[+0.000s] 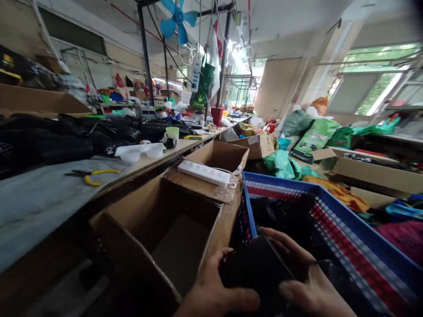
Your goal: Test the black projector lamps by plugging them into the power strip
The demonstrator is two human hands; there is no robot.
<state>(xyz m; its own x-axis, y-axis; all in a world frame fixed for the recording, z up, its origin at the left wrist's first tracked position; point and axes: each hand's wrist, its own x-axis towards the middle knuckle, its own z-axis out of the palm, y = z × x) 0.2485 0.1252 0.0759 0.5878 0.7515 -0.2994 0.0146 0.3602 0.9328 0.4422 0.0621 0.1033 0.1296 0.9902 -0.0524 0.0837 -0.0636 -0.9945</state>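
Between my two hands is a black boxy object (pixel 256 268); its exact kind does not show. My left hand (pixel 214 286) grips its left side, the thumb across the near face. Around its right side my right hand (pixel 306 273) is wrapped, fingers along the far edge. The object is held at the near left corner of a blue plastic basket (pixel 337 198), whose inside holds more dark items (pixel 280 211), too dim to tell apart. Just left of my hands stands an open cardboard box (pixel 132 229).
A white power strip (pixel 205 172) lies on the cardboard flap ahead. On the left table are yellow-handled pliers (pixel 94 176), clear plastic bowls (pixel 154 150) and a heap of black items (pixel 49 141). Green bags (pixel 313 136) and more boxes stand to the right. A blue fan (pixel 178 18) hangs overhead.
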